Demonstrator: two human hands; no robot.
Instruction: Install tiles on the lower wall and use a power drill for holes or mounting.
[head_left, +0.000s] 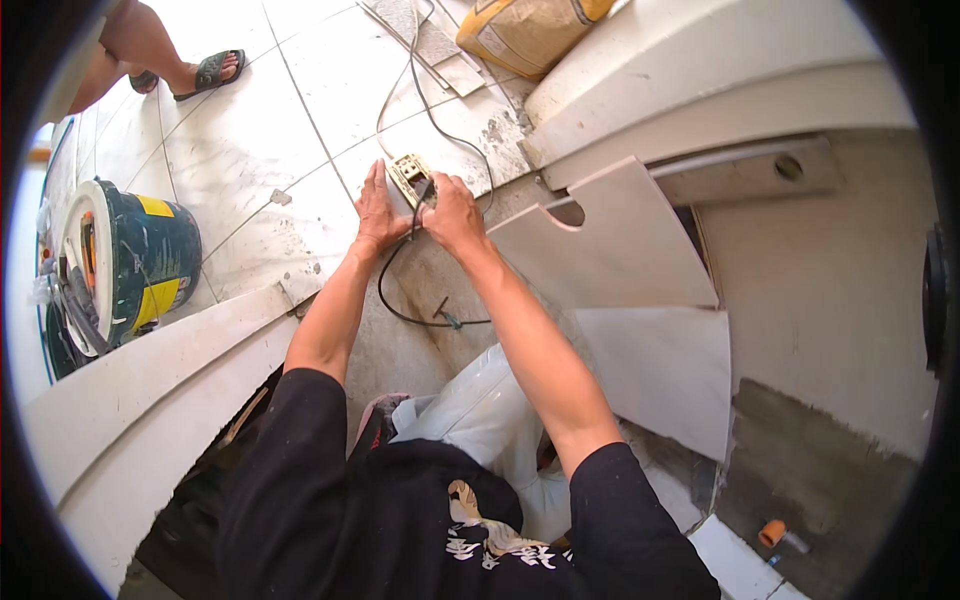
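Observation:
A cream power strip (408, 170) lies on the pale floor tiles in front of me, with dark sockets toward its near end. My left hand (377, 212) rests along its left side, fingers stretched out and thumb pointing to the near end. On the right side, my right hand (453, 212) has its fingers curled round a black plug (422, 190) at the strip's near end. The fingertips partly hide the plug, so I cannot tell how far it sits in a socket. From there a black cord (385, 280) loops down toward my knees.
A dark green bucket (160, 250) of tools stands at left. At the upper left is another person's sandalled foot (212, 75). A notched tile (620, 235) leans at right beside a plain tile (660, 370). A yellow sack (525, 35) and tile offcuts (435, 45) lie beyond.

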